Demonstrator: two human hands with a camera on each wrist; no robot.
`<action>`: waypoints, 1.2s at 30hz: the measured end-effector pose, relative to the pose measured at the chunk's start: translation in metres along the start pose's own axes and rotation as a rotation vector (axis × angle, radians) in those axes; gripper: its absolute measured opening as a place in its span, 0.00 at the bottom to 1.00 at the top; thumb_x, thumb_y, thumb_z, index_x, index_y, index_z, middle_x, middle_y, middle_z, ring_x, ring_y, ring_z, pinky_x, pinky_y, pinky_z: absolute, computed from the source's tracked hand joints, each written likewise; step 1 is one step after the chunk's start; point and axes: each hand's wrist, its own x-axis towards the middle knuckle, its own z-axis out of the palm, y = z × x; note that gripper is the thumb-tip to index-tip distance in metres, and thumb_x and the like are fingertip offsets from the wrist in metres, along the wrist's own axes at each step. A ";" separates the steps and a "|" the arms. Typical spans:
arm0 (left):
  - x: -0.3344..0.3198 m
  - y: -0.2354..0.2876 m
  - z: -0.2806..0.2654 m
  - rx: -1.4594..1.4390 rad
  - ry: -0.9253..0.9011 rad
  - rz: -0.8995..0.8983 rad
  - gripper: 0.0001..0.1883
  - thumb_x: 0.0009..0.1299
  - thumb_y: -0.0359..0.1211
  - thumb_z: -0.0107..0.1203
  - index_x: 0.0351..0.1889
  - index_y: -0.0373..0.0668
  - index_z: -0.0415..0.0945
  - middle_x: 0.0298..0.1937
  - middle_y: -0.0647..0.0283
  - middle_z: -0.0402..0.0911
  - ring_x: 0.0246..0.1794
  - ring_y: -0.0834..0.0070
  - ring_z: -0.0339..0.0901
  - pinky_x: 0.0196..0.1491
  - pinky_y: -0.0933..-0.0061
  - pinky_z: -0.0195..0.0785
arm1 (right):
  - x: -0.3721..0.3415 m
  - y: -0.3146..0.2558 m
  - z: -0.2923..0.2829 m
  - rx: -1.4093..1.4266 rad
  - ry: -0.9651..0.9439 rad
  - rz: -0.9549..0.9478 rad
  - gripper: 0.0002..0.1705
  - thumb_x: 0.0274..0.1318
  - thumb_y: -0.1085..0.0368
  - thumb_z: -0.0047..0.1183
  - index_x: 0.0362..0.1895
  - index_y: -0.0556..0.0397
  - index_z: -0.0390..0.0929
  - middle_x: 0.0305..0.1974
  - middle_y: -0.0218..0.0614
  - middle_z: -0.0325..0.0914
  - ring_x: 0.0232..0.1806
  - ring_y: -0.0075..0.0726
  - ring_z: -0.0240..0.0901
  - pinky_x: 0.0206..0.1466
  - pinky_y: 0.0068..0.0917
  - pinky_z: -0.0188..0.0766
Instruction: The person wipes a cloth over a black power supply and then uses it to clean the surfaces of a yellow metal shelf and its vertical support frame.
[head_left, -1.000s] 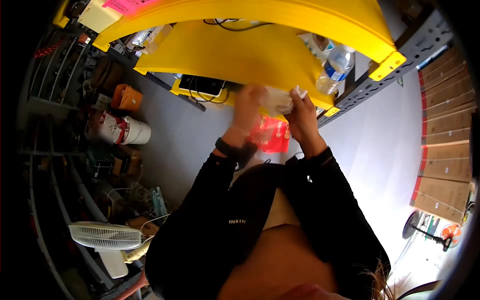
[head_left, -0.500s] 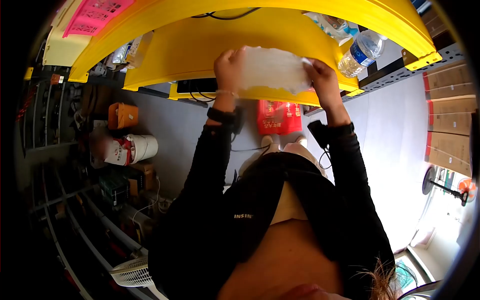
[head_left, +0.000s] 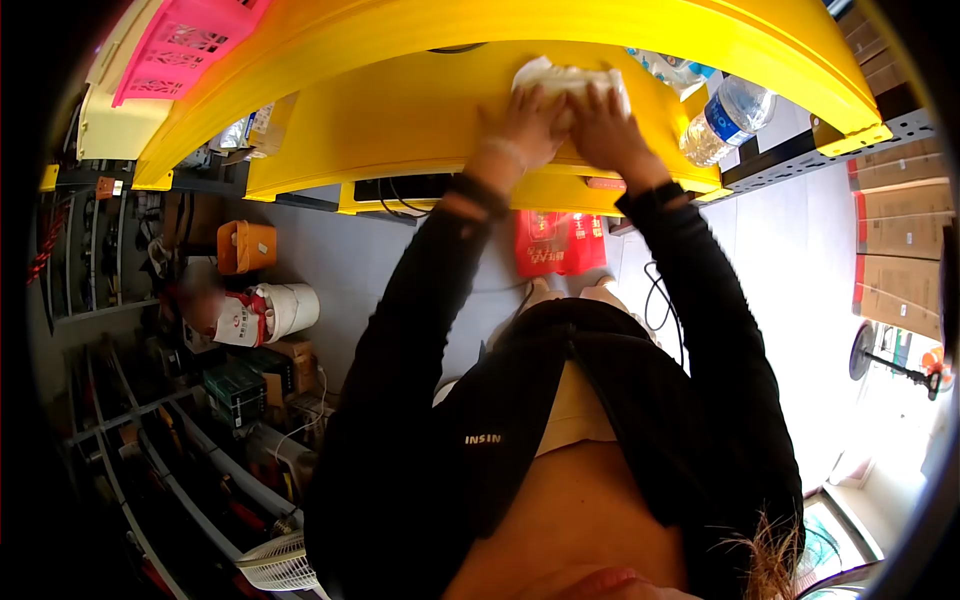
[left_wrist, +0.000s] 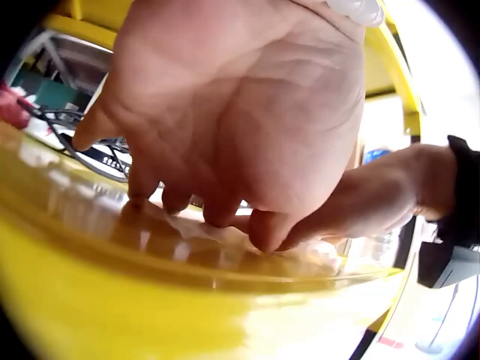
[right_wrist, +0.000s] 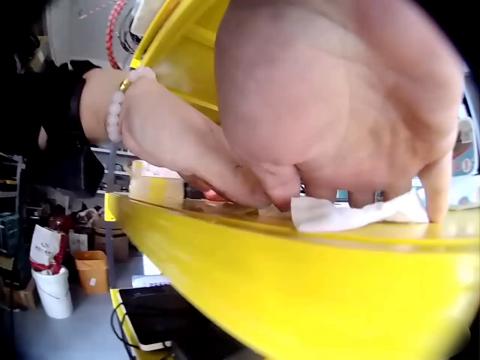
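On the yellow shelf [head_left: 400, 110] lies a white cloth or tissue [head_left: 570, 75], crumpled, under the fingers of both hands. The left hand [head_left: 525, 130] rests on its left part with fingers extended, and the right hand [head_left: 610, 135] presses on its right part. The hands are side by side. In the right wrist view a fold of the white cloth [right_wrist: 352, 214] sticks out beneath the right hand [right_wrist: 345, 97]. The left wrist view shows the left hand [left_wrist: 240, 112] palm side, fingertips down on the shelf.
A water bottle [head_left: 728, 120] and a plastic packet [head_left: 675, 72] are at the shelf's right end. A pink basket [head_left: 190, 50] is at the upper left. Below are a red bag [head_left: 555, 240], an orange bin [head_left: 247, 247] and a white bucket [head_left: 290, 310].
The white cloth, held spread in the air between both hands, has come down onto the shelf. Both hands have moved forward and closer together, now flat-fingered on it.
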 end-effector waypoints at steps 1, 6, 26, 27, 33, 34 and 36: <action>0.026 -0.004 0.009 -0.047 -0.105 -0.070 0.35 0.70 0.59 0.45 0.74 0.70 0.50 0.78 0.66 0.43 0.77 0.54 0.38 0.58 0.08 0.32 | 0.013 0.007 -0.005 0.008 0.003 0.041 0.34 0.64 0.51 0.41 0.74 0.37 0.53 0.76 0.42 0.45 0.76 0.69 0.34 0.67 0.73 0.46; 0.078 0.007 -0.017 0.063 -0.248 -0.016 0.45 0.62 0.66 0.49 0.75 0.66 0.48 0.77 0.50 0.45 0.76 0.43 0.40 0.69 0.32 0.37 | 0.054 0.047 -0.004 -0.018 0.064 0.166 0.36 0.64 0.40 0.36 0.74 0.31 0.49 0.77 0.31 0.41 0.77 0.63 0.34 0.62 0.87 0.39; -0.006 0.064 -0.026 -0.119 -0.116 -0.048 0.30 0.71 0.57 0.36 0.73 0.72 0.54 0.79 0.65 0.43 0.79 0.55 0.33 0.64 0.15 0.27 | -0.028 0.032 0.012 -0.371 0.129 0.000 0.33 0.60 0.55 0.48 0.70 0.39 0.59 0.72 0.42 0.51 0.74 0.65 0.41 0.62 0.78 0.49; -0.027 0.064 -0.017 -0.115 -0.085 -0.016 0.31 0.71 0.56 0.40 0.73 0.72 0.54 0.79 0.66 0.42 0.79 0.58 0.33 0.64 0.15 0.27 | -0.056 0.021 0.013 -0.204 0.276 0.077 0.37 0.54 0.59 0.55 0.69 0.41 0.61 0.70 0.43 0.53 0.73 0.67 0.42 0.62 0.74 0.50; -0.122 -0.019 -0.028 -0.062 -0.077 -0.159 0.31 0.72 0.47 0.44 0.74 0.67 0.52 0.80 0.66 0.42 0.80 0.64 0.36 0.63 0.15 0.33 | -0.029 -0.065 0.041 0.061 0.449 -0.383 0.34 0.48 0.61 0.58 0.63 0.46 0.67 0.65 0.49 0.59 0.71 0.70 0.44 0.69 0.61 0.45; -0.126 -0.042 -0.036 -0.023 -0.106 -0.159 0.30 0.73 0.46 0.43 0.74 0.66 0.51 0.80 0.66 0.42 0.79 0.63 0.37 0.62 0.15 0.35 | -0.010 -0.084 0.041 0.151 0.497 -0.432 0.32 0.50 0.55 0.56 0.62 0.45 0.68 0.65 0.49 0.61 0.72 0.68 0.44 0.68 0.60 0.46; -0.114 -0.070 -0.054 -0.064 -0.153 -0.366 0.29 0.74 0.43 0.42 0.74 0.64 0.53 0.79 0.65 0.43 0.79 0.61 0.38 0.62 0.15 0.37 | 0.024 -0.114 0.033 0.005 0.285 -0.431 0.34 0.55 0.48 0.51 0.65 0.42 0.66 0.67 0.50 0.58 0.73 0.67 0.41 0.70 0.60 0.44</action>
